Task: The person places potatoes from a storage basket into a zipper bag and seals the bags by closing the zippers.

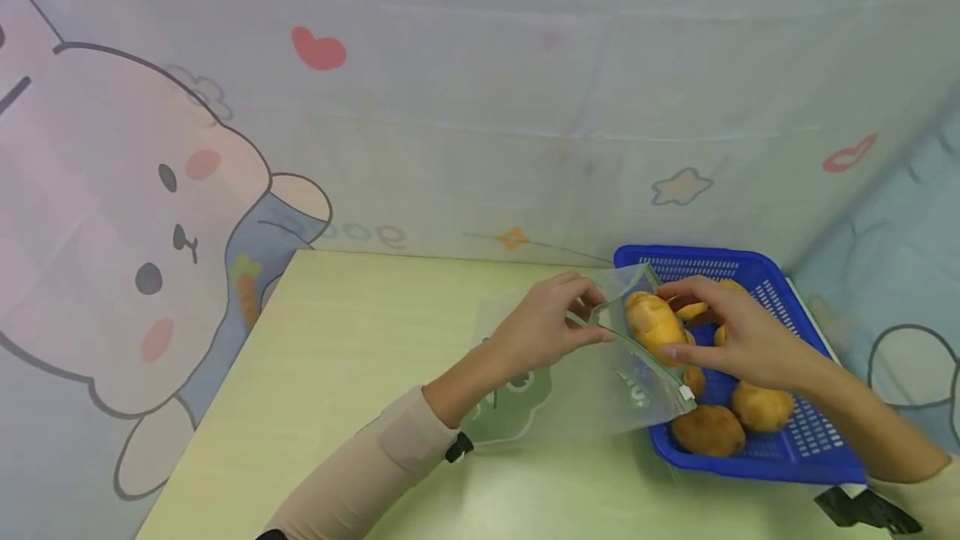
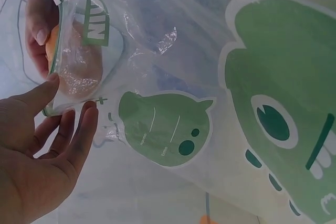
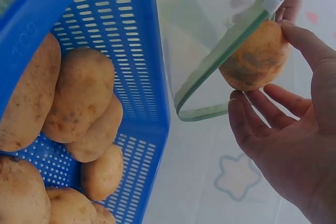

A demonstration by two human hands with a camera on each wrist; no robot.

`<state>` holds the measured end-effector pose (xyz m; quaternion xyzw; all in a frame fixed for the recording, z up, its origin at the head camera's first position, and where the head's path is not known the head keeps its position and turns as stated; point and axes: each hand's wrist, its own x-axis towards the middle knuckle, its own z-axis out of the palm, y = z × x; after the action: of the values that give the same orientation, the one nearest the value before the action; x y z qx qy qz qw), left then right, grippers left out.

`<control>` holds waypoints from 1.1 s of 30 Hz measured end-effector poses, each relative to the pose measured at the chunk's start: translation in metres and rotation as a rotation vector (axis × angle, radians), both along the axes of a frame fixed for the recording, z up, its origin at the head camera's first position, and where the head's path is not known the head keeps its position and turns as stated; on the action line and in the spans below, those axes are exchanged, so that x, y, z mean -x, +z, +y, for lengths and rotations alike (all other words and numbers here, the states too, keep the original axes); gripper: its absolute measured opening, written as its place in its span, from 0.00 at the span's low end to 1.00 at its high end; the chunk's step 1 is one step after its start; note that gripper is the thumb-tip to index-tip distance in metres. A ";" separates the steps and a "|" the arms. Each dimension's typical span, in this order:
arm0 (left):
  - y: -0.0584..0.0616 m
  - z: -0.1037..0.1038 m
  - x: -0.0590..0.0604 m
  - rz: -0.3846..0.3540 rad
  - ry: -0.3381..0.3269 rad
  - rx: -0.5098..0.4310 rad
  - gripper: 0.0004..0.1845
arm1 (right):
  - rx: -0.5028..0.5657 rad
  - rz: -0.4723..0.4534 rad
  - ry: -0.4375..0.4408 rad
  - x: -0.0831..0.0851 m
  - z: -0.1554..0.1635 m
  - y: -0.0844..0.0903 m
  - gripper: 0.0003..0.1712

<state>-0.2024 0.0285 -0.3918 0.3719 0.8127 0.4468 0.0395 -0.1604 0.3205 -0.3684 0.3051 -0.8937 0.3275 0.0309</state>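
Observation:
A clear zip bag (image 1: 585, 390) with green cartoon prints lies stretched out under my left forearm, its mouth tilted up beside the basket. My left hand (image 1: 546, 322) pinches the bag's green-edged rim. At that mouth my right hand (image 1: 750, 344) holds a yellowish-brown potato (image 1: 651, 319) between thumb and fingers. From the right wrist, this potato (image 3: 257, 59) appears partly within the opening, with dark patches on its skin. Through the plastic in the left wrist view the potato (image 2: 81, 66) shows next to the rim. A white slider (image 1: 686, 392) sits at the rim's near end.
A blue perforated basket (image 1: 813, 469) stands at the table's right, holding several potatoes, among them a darker one (image 1: 708, 430). The pale yellow-green table (image 1: 360, 315) extends left. Behind it hangs a cloth (image 1: 487, 107) printed with a rabbit and hearts.

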 end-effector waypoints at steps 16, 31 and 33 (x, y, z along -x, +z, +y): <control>0.003 -0.009 0.002 0.031 0.023 -0.001 0.15 | -0.017 0.065 -0.164 0.009 0.034 -0.017 0.23; -0.001 -0.011 0.000 0.007 -0.009 -0.033 0.16 | -0.149 -0.058 -0.052 -0.002 0.045 -0.087 0.21; -0.002 -0.011 0.000 0.011 -0.006 -0.032 0.16 | -0.188 -0.059 -0.050 -0.001 0.044 -0.089 0.21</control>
<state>-0.2028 0.0172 -0.3937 0.3775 0.8045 0.4575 0.0306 -0.1591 0.3648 -0.4577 0.2744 -0.9283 0.2504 -0.0162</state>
